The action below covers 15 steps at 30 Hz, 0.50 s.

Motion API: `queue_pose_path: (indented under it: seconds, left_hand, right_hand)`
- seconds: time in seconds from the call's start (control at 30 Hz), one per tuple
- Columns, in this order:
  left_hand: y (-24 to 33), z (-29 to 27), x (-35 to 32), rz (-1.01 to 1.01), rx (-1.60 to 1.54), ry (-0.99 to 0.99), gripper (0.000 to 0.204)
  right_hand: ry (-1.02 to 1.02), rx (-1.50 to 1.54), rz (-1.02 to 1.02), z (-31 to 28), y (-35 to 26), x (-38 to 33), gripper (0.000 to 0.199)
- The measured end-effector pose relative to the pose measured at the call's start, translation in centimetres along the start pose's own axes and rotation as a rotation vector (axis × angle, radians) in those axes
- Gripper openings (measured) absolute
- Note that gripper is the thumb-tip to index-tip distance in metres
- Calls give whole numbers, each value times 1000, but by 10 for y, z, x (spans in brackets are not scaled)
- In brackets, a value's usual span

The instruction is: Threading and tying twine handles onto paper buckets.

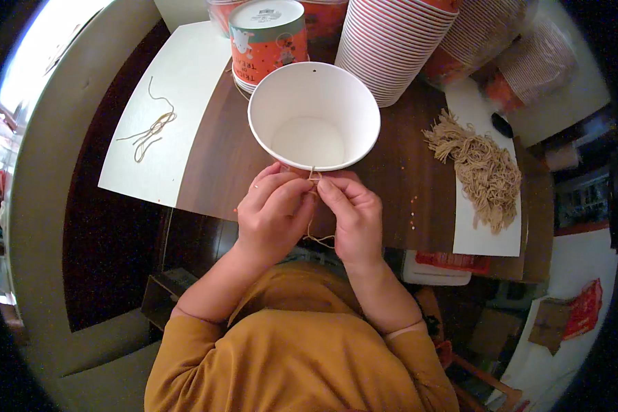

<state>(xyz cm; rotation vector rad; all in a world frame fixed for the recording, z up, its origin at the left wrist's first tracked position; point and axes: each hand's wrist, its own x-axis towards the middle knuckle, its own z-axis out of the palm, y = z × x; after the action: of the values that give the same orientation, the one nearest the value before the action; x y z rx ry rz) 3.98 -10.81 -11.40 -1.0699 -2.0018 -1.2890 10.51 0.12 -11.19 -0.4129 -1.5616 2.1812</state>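
A white-lined paper bucket point(314, 103) stands on the table in front of me, its open mouth tilted toward me. One small hole shows in its far wall. At the near rim a tan string point(321, 240) passes over the edge, and its loose end dangles below my hands. My left hand point(271, 206) pinches the string just under the rim. From the other side my right hand point(350, 209) pinches it too, thumb and fingertips close to the left ones. The crossing of the string between the fingertips is partly hidden.
Behind the bucket stand an upside-down orange and green bucket point(268, 48) and a tall stack of nested buckets point(391, 48). A heap of tan strings point(484, 172) lies on a white board at right. Several loose strings point(154, 130) lie on the left white board point(192, 69).
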Motion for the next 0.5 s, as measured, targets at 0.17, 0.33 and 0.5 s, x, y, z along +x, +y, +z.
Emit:
queue_pose_path:
  seconds: [0.17, 0.33, 0.5]
  left_hand:
    - [0, 1, 3, 81, 67, -4, 16]
    - [2, -9, 11, -275, -272, -221, 9]
    - [-4, -17, 11, -888, -949, -318, 4]
  right_hand:
    - [20, -11, 2, -1, 3, 1, 17]
    - [-33, 50, 60, -5, 4, 5, 18]
    - [-97, -194, -26, -8, -2, 8, 19]
